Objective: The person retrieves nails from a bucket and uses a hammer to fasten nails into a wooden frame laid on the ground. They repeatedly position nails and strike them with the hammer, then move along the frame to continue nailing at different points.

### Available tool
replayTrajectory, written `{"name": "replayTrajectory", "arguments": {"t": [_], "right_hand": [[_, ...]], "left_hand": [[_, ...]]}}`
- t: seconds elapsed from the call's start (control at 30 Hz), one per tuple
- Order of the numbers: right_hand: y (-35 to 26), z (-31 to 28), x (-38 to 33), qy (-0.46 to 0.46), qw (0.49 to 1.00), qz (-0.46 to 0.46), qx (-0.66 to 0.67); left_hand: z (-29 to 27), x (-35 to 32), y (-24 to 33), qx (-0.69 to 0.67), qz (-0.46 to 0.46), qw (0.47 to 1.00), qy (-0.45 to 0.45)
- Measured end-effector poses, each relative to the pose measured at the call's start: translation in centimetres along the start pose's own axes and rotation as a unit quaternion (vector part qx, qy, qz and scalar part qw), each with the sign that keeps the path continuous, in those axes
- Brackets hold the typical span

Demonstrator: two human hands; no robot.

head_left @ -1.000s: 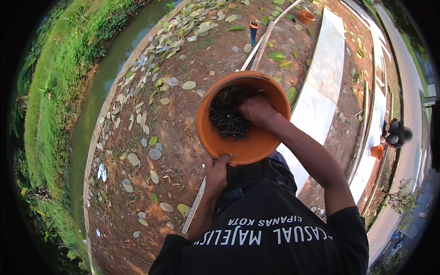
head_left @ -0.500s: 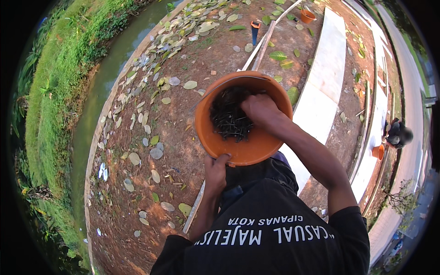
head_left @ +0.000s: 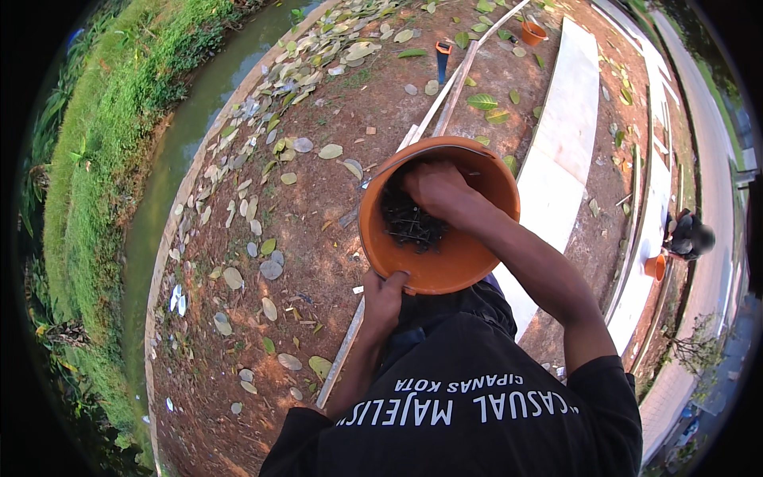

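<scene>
Left hand [head_left: 385,290] grips near rim of orange bucket [head_left: 461,262], its mouth tilted toward the person; right hand [head_left: 435,191] inside, closed on dark nails [head_left: 405,226], lying every way.

Outdoor worksite: bare leaf-strewn soil [head_left: 262,238], water channel [head_left: 171,171], grass bank [head_left: 87,159], concrete slabs [head_left: 568,119].

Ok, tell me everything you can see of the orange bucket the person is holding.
The orange bucket looks like smooth plastic, round, with a thin wire bail lying along its far rim. It is held above bare reddish ground, mouth tilted up toward the camera. The left hand grips its near lower rim, thumb inside. The right hand reaches into it, onto a heap of dark nails inside.
</scene>
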State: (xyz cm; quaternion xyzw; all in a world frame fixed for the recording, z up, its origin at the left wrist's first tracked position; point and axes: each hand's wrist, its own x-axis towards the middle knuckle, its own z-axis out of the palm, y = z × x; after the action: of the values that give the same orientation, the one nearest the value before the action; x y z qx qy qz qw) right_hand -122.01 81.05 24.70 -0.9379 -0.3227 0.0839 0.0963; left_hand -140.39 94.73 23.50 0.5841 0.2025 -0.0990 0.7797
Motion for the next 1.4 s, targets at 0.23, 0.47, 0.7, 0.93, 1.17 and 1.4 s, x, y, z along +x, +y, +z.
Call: {"name": "replayTrajectory", "arguments": {"t": [0.23, 0.47, 0.7, 0.93, 1.17, 1.4], "right_hand": [[0.9, 0.4, 0.2, -0.038, 0.999, -0.023, -0.019], [2.3, 1.1, 0.0, -0.010, 0.999, -0.032, 0.026], [2.3, 1.1, -0.1, -0.026, 0.999, -0.039, 0.011], [2.7, 0.6, -0.3, -0.041, 0.998, 0.014, 0.050], [3.5, -1.6, -1.7, 0.030, 0.983, 0.063, 0.170], [5.2, -2.7, -2.2, 0.085, 0.899, 0.129, 0.409]], "left_hand": [[-0.1, 0.2, -0.8, -0.008, -0.013, 1.000, 0.000], [0.3, 0.8, -0.1, -0.010, -0.006, 1.000, -0.008], [0.9, 1.3, 0.4, -0.019, -0.018, 1.000, 0.013], [0.4, 2.2, -0.6, -0.009, -0.029, 1.000, 0.005], [0.6, 2.9, 0.2, -0.010, -0.027, 0.999, 0.022], [0.7, 4.1, 0.3, -0.023, -0.003, 1.000, 0.006]]}}
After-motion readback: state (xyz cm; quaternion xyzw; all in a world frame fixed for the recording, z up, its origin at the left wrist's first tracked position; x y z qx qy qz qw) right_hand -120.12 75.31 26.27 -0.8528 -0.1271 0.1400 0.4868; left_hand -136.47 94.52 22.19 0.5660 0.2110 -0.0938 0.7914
